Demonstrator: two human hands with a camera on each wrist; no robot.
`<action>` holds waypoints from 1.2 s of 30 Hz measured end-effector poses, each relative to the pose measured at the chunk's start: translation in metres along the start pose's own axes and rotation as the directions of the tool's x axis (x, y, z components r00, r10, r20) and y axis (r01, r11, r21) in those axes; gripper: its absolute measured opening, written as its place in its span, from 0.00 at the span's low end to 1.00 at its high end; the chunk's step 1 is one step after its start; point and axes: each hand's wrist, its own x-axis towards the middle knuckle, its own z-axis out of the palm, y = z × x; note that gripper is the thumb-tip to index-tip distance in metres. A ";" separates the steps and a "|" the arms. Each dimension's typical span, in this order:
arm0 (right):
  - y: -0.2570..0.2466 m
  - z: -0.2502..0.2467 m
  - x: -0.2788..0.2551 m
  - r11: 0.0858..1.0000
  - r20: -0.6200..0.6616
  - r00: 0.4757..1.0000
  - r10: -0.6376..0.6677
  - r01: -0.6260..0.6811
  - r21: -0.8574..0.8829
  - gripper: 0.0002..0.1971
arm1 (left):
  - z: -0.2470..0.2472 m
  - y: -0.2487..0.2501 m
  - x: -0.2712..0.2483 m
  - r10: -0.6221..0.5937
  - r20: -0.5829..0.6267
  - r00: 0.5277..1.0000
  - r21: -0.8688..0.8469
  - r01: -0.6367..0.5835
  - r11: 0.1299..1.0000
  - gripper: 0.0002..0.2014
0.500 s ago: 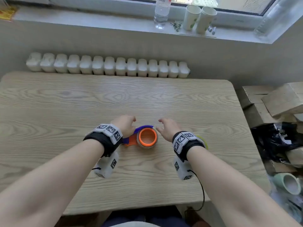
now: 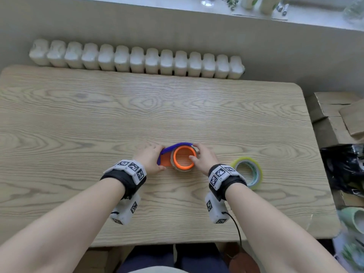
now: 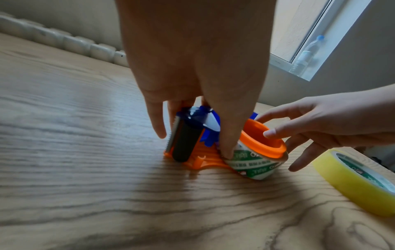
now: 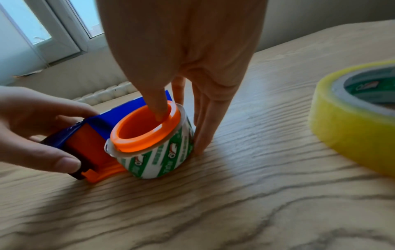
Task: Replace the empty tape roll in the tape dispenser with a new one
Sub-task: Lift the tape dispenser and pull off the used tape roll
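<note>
An orange and blue tape dispenser (image 2: 165, 159) lies on its side mid-table. Its orange hub (image 4: 136, 128) carries the empty tape roll (image 4: 162, 157), a white core with green print, also seen in the left wrist view (image 3: 252, 164). My left hand (image 2: 155, 156) grips the dispenser's blade end, thumb (image 4: 64, 162) below and fingers over the blue cover. My right hand (image 2: 198, 153) pinches the empty roll: the thumb (image 4: 158, 108) is inside the hub and the fingers (image 4: 200, 135) are outside the roll. The new yellow tape roll (image 2: 256, 181) lies flat beside my right wrist.
A white radiator (image 2: 137, 60) runs behind the wooden table (image 2: 78, 119). Cardboard boxes (image 2: 334, 115) and a black bag (image 2: 344, 170) stand past the table's right edge. A bottle (image 3: 307, 54) stands on the window sill.
My right hand has moved in from beside the hub; its thumb now sits inside the hub. My left hand has closed round the blade end. The head view has tilted down.
</note>
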 end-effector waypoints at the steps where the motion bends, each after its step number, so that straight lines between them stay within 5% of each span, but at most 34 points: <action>1: 0.000 0.001 0.001 1.000 -0.011 1.000 0.012 -0.012 0.021 0.24 | 0.001 0.000 0.001 -0.003 0.000 1.000 -0.023 0.003 1.000 0.34; 11: 0.000 -0.003 0.000 0.979 -0.027 0.997 0.067 -0.060 0.193 0.22 | -0.002 0.003 0.001 0.043 -0.061 0.997 -0.186 -0.053 0.981 0.28; 21: -0.015 -0.050 -0.019 0.941 -0.227 0.972 0.054 0.027 0.338 0.23 | -0.044 0.029 -0.010 0.027 -0.200 0.979 -0.338 -0.095 0.936 0.34; 29: -0.046 -0.106 -0.031 0.888 -0.386 0.922 0.019 0.162 0.429 0.22 | -0.102 0.048 -0.011 -0.087 -0.301 0.950 -0.665 -0.144 0.733 0.29; 33: -0.058 -0.119 -0.029 0.887 -0.436 0.900 -0.016 0.214 0.409 0.19 | -0.125 0.061 -0.013 -0.087 -0.340 0.936 -0.689 -0.185 0.701 0.19; 36: -0.065 -0.127 -0.027 0.885 -0.436 0.900 -0.022 0.220 0.410 0.13 | -0.139 0.065 -0.013 -0.101 -0.328 0.939 -0.713 -0.176 0.679 0.22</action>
